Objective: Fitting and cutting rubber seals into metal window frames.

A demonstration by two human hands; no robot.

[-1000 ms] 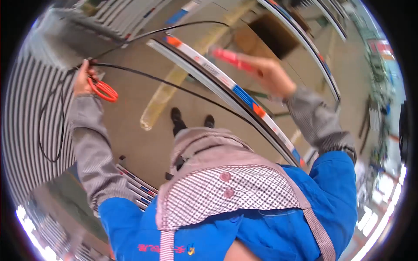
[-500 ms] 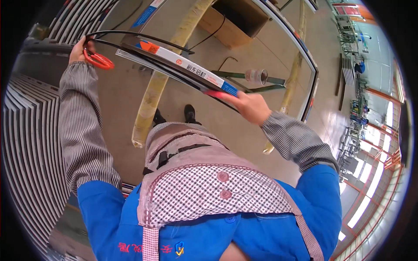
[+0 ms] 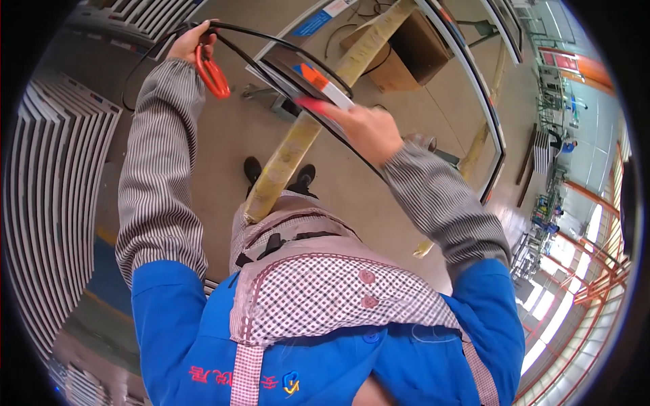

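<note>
My left hand [image 3: 191, 44] is closed round a black rubber strip [image 3: 233, 49], held up at the upper left. Scissors with red loop handles [image 3: 213, 73] hang from the same hand. The strip loops from my fingers toward the near side of a metal window frame [image 3: 497, 128] with black and white edges. At that near side my right hand [image 3: 369, 132] grips a red-handled tool [image 3: 317, 105], whose tip is blurred and whose kind I cannot make out. The tool lies along the frame's edge, by an orange and white label [image 3: 318, 78].
Yellow-wrapped beams [image 3: 288, 159] run beneath the frame. An open cardboard box [image 3: 396, 71] stands on the floor beyond. Stacks of long pale profiles [image 3: 57, 176] fill the left side. Beyond the frame at far right are green racks [image 3: 548, 101] and a person in blue [image 3: 567, 145].
My right hand has slid left along the frame's edge with the red tool. My left hand has moved up and right in view, the scissors now hanging more upright. The view has shifted too.
</note>
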